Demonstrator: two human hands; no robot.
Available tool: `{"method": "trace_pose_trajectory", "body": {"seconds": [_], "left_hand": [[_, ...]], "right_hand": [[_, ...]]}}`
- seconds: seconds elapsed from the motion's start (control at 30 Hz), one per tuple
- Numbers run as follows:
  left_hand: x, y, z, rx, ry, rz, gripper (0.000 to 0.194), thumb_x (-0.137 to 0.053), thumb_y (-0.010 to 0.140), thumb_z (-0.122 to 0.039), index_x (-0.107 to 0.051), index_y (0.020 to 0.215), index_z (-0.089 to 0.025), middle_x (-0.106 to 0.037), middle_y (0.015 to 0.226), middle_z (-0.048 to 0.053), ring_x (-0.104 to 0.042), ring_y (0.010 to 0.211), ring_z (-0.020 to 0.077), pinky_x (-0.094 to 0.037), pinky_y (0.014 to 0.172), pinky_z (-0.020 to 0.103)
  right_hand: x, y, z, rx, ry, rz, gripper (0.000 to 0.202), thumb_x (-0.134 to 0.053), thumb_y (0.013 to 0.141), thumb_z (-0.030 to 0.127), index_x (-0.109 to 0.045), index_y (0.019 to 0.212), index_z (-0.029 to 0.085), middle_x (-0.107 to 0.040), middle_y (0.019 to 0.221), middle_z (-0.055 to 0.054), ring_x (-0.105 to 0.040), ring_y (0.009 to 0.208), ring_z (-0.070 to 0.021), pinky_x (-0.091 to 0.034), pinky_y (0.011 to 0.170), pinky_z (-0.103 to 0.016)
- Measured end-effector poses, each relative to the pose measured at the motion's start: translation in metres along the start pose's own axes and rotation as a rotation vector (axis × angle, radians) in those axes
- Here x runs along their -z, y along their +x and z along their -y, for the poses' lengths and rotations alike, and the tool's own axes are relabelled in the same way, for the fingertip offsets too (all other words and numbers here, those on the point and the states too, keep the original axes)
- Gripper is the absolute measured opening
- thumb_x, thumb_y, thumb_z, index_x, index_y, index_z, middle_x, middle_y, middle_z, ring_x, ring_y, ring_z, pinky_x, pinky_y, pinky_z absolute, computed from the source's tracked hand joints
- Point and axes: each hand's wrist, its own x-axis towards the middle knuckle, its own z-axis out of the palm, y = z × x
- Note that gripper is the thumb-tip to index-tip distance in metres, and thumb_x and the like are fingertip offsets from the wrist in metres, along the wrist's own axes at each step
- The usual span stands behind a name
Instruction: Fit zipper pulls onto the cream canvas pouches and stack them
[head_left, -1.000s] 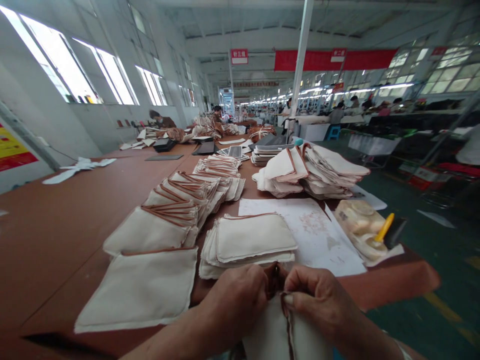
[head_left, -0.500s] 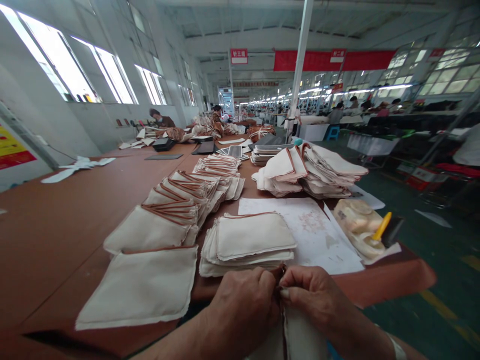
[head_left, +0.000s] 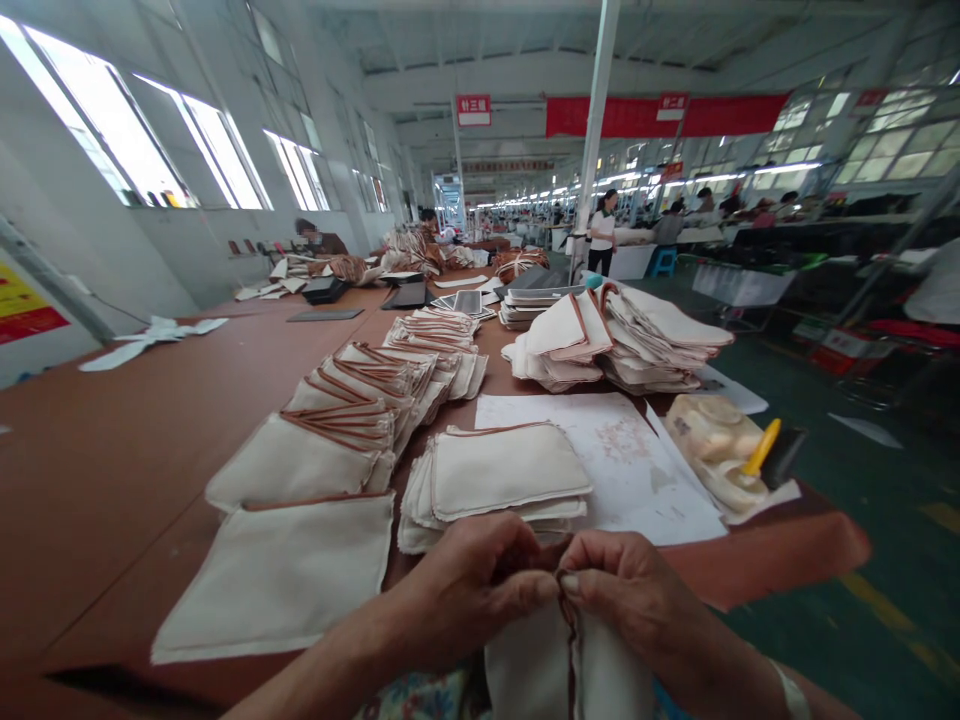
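Observation:
At the bottom middle, my left hand [head_left: 474,588] and my right hand [head_left: 631,592] meet over a cream fabric piece [head_left: 527,662] with brown edging. Thumb and fingers of each hand pinch its brown edge at the top, and the cream cloth hangs down below them. What lies right between the fingertips is partly hidden. Just beyond my hands lies a stack of similar cream pieces [head_left: 510,470]. One flat cream piece [head_left: 281,575] rests to the left, in front of a long fanned row of brown-edged pieces [head_left: 360,390].
White paper sheets [head_left: 607,460] lie right of the stack. At the table's right corner sit a cut plastic jug [head_left: 709,440] and a yellow-handled tool [head_left: 763,447]. Farther back is a larger pile of cream pieces [head_left: 667,335]. A person [head_left: 602,235] stands by the pole [head_left: 596,120].
My left hand has shifted and opened out from a tight fist into a thumb-and-finger pinch, showing more of the cream cloth. A person has come into view beside the pole.

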Motion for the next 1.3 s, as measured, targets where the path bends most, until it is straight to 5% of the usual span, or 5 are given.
{"method": "trace_pose_trajectory", "body": {"seconds": [0.33,0.6,0.93,1.13,1.3], "left_hand": [[-0.01,-0.003,-0.005,-0.151,0.355,-0.002,0.016,-0.044,0.084,-0.009,-0.057,0.078,-0.016,-0.058,0.071,-0.001,-0.048,0.061,0.0103,-0.033,0.057,0.021],[-0.015,-0.01,-0.002,-0.151,0.306,-0.148,0.013,-0.049,0.084,-0.013,-0.061,0.082,-0.017,-0.062,0.072,0.001,-0.054,0.063,0.0119,-0.039,0.059,0.021],[-0.041,-0.007,0.006,-0.34,0.632,-0.34,0.02,-0.043,0.085,-0.011,-0.057,0.073,-0.018,-0.061,0.064,0.002,-0.054,0.053,0.0155,-0.03,0.05,0.028],[-0.03,-0.006,0.004,-0.122,0.25,-0.353,0.014,-0.045,0.079,-0.011,-0.056,0.073,-0.016,-0.057,0.066,0.001,-0.052,0.06,0.0126,-0.034,0.057,0.023],[-0.012,-0.005,-0.008,0.141,-0.364,-0.029,0.008,-0.049,0.075,-0.021,-0.055,0.072,-0.016,-0.042,0.06,-0.005,-0.033,0.054,0.0093,-0.026,0.051,0.021]], "right_hand": [[0.003,-0.002,-0.002,-0.002,-0.034,0.008,0.013,-0.063,0.077,0.025,-0.062,0.071,0.013,-0.06,0.065,-0.001,-0.046,0.059,-0.0108,-0.034,0.054,-0.022],[0.003,-0.005,0.0,-0.021,0.0,-0.02,0.014,-0.065,0.077,0.026,-0.062,0.072,0.013,-0.063,0.067,-0.002,-0.047,0.059,-0.0113,-0.035,0.054,-0.022],[0.001,-0.004,-0.006,0.013,0.009,0.025,0.017,-0.066,0.079,0.028,-0.063,0.073,0.013,-0.061,0.069,-0.001,-0.047,0.063,-0.0124,-0.038,0.06,-0.023],[0.004,-0.006,-0.008,0.068,-0.142,-0.003,0.029,-0.067,0.08,0.042,-0.06,0.073,0.014,-0.057,0.067,-0.001,-0.043,0.06,-0.0122,-0.033,0.054,-0.023],[0.004,-0.009,-0.008,0.143,-0.224,0.002,0.021,-0.063,0.082,0.034,-0.061,0.074,0.014,-0.059,0.069,-0.002,-0.048,0.065,-0.0147,-0.038,0.059,-0.024]]}}
